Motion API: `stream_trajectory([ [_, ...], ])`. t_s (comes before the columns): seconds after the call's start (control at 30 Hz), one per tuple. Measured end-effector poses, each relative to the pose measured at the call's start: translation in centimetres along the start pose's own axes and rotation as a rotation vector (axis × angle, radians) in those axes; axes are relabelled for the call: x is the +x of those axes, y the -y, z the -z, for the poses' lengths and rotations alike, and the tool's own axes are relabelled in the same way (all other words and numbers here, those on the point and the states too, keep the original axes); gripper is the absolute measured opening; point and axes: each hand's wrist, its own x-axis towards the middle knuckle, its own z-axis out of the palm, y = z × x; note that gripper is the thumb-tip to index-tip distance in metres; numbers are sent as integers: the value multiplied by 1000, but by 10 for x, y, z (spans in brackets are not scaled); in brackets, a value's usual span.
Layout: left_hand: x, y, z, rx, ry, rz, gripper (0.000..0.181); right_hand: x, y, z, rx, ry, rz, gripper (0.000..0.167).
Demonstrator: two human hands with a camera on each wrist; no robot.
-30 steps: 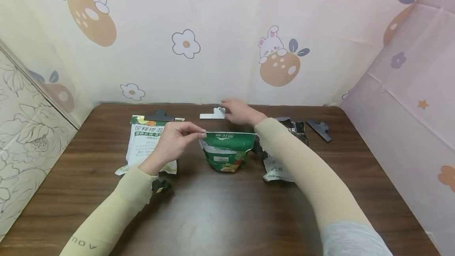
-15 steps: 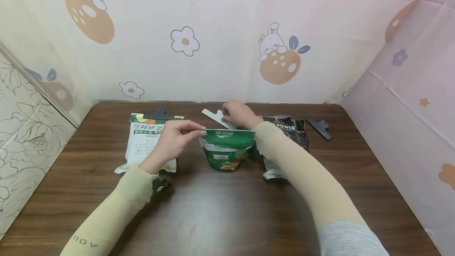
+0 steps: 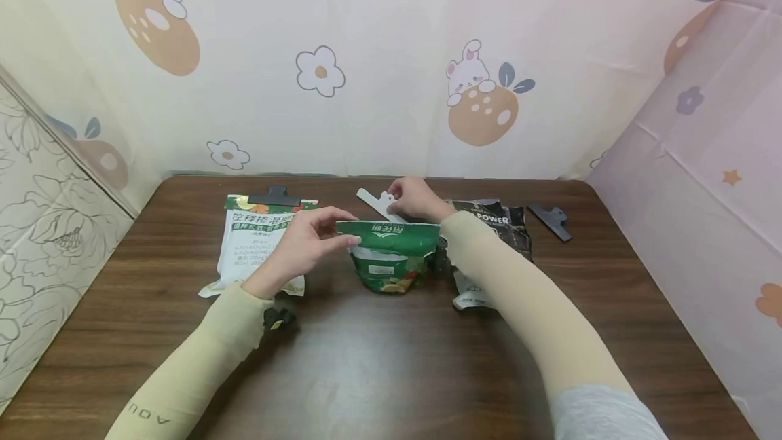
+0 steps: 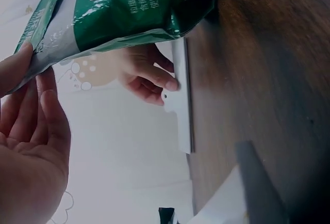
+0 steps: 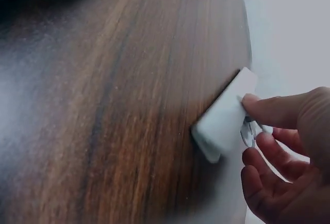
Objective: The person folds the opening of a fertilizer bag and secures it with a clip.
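In the head view my left hand [image 3: 311, 244] pinches the left end of the folded top of a green bag [image 3: 391, 267], which stands upright on the table. The left wrist view shows the thumb on one side of that edge and the fingers behind it. Behind the bag, my right hand [image 3: 418, 197] holds a white bag clip [image 3: 377, 204] by its handle part. In the right wrist view thumb and fingers pinch the clip [image 5: 227, 115], whose long bar is tilted and close to the tabletop. The bag hides part of the clip in the head view.
A white bag [image 3: 253, 243] with a dark clip [image 3: 275, 195] on its top lies at the left. On the right are a black and white bag [image 3: 507, 226] and a loose dark clip [image 3: 551, 221]. A small black item [image 3: 280, 318] sits near my left forearm. A patterned curtain [image 3: 379, 107] borders the table's back.
My right hand has taken hold of the white clip and turned it from level to slanted, shifting it right. The bag's folded top has tipped slightly, with my left thumb now lower on it.
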Motion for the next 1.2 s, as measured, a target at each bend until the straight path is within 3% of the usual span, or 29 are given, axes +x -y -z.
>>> stream_trajectory([
  [0.23, 0, 2, 1, 6, 15, 8, 23, -6, -2, 5, 57, -22, 14, 19],
  [0.47, -1, 1, 0, 4, 20, 20, 24, -14, 0, 12, 94, -39, 62, 17],
  [0.7, -2, 2, -2, -10, 31, 44, 27, -32, 19, 31, 108, -82, 111, 16],
  [0.97, -1, 1, -2, -29, 39, 28, 27, -60, 39, 62, 180, -167, 160, 15],
  [1.2, -2, 1, -2, -24, 39, 33, 25, -89, 59, 83, 199, -305, 304, 6],
])
